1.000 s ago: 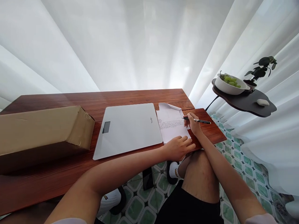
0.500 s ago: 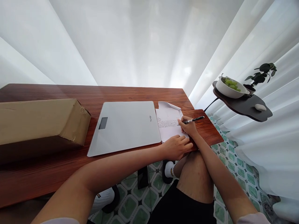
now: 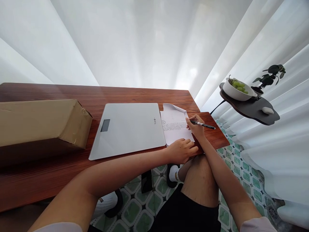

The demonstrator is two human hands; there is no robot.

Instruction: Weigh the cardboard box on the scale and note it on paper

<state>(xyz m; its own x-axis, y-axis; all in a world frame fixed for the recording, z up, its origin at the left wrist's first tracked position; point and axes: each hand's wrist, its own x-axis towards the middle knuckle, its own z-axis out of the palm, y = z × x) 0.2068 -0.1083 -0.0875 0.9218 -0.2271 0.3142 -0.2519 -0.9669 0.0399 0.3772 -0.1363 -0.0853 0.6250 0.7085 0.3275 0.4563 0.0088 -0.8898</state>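
Right fingers [image 3: 194, 118] hold a pen [image 3: 205, 125]; left fingers [image 3: 188, 144] touch the paper [image 3: 175, 124].

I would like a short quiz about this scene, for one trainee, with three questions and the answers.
1. Which hand holds the slim black pen?
2. True or false: the long brown cardboard box stands on top of the flat silver-grey rectangular panel.
3. Fill the gap: the round green grapes lie in a smooth white ____.

Key:
1. The right hand.
2. False; the box stands to the left of the panel.
3. Bowl.
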